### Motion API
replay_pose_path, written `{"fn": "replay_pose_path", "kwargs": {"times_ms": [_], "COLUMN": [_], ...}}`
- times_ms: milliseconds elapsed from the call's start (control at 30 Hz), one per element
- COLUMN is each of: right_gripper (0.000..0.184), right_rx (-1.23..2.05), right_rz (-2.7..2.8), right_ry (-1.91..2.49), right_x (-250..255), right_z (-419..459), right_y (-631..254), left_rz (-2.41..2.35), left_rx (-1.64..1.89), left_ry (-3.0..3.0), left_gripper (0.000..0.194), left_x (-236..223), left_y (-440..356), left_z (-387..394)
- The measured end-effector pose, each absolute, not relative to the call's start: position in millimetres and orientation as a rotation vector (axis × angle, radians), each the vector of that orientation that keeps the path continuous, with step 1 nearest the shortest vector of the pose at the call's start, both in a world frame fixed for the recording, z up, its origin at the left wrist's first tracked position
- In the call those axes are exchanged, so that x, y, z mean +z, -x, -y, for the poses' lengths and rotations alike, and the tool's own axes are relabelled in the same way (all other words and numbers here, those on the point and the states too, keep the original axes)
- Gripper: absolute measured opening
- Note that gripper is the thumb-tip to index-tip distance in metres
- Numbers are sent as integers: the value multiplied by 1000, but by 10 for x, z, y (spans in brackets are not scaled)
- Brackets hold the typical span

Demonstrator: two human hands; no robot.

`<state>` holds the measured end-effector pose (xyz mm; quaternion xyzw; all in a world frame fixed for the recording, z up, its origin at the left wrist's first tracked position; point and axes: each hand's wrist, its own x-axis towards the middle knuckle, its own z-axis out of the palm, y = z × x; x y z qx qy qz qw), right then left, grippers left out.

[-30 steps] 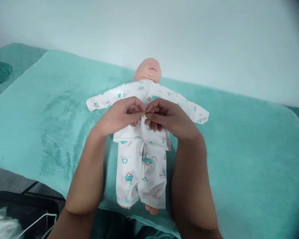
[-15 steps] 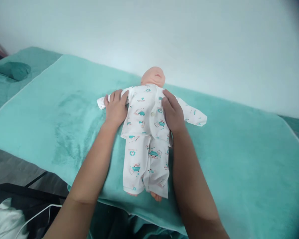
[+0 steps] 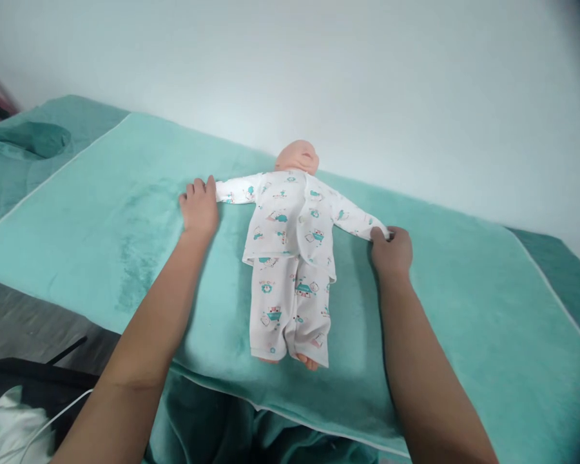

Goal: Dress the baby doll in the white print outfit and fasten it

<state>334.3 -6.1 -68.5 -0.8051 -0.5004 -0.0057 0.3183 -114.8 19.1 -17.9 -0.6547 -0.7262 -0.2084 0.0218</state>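
Note:
A baby doll (image 3: 297, 156) lies on its back, dressed in a white printed shirt (image 3: 283, 212) and matching trousers (image 3: 275, 299). Its sleeves stretch out to both sides, and its toes show below the trouser hems. At the end of the sleeve on the left, my left hand (image 3: 199, 207) has its fingers bent around the cuff; the thumb side touches the cloth. My right hand (image 3: 393, 253) pinches the cuff of the other sleeve (image 3: 360, 221) between thumb and forefinger. The doll's hands are hidden.
A teal plush cover (image 3: 439, 283) with pale edging lies under the doll, against a white wall (image 3: 367, 77). Folded teal cloth (image 3: 29, 138) lies at the far left. At the lower left are a black surface, a white cable and pale cloth (image 3: 14, 428).
Both hands have moved outward from the doll's upper body to the sleeve ends. The sleeves now lie straighter, and the right hand has taken hold of its cuff.

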Motion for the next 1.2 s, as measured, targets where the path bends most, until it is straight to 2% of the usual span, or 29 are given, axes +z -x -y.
{"fn": "replay_pose_path", "kwargs": {"times_ms": [233, 367, 467, 567, 667, 800, 900, 1033, 1133, 1200], "right_gripper": [18, 11, 16, 31, 38, 34, 40, 27, 22, 22], "right_rx": [125, 106, 18, -119, 38, 357, 594, 607, 564, 557], "right_rz": [1149, 1103, 1075, 1149, 1318, 1516, 1577, 1508, 1501, 1461], "right_ry": [1990, 2002, 2006, 1880, 1678, 1468, 1377, 1479, 1529, 1539], "right_x": [-613, -586, -543, -473, -401, -351, -349, -369, -375, -371], "right_z": [-104, -254, -249, -62, 292, 874, 1206, 1349, 1344, 1388], "right_y": [-3361, -3439, -3391, -3175, -2784, -2236, -2040, -2033, -2044, -2033], "left_rz": [2355, 2369, 2363, 2329, 2237, 2072, 2020, 2053, 2073, 2108], "left_rx": [-703, -758, -823, -919, -1073, -1470, -1573, -1465, -1409, -1493], "left_ry": [1945, 1925, 1933, 1873, 1882, 2290, 2491, 2510, 2502, 2489], "left_gripper": [51, 46, 47, 56, 57, 38, 34, 36, 30, 24], "left_x": [-140, -169, -183, -170, -176, -276, -357, -391, -376, -365], "left_y": [1383, 1475, 1475, 1379, 1168, 847, 702, 627, 605, 605], "left_z": [-486, -572, -508, -287, 83, 657, 991, 1209, 1328, 1466]}}
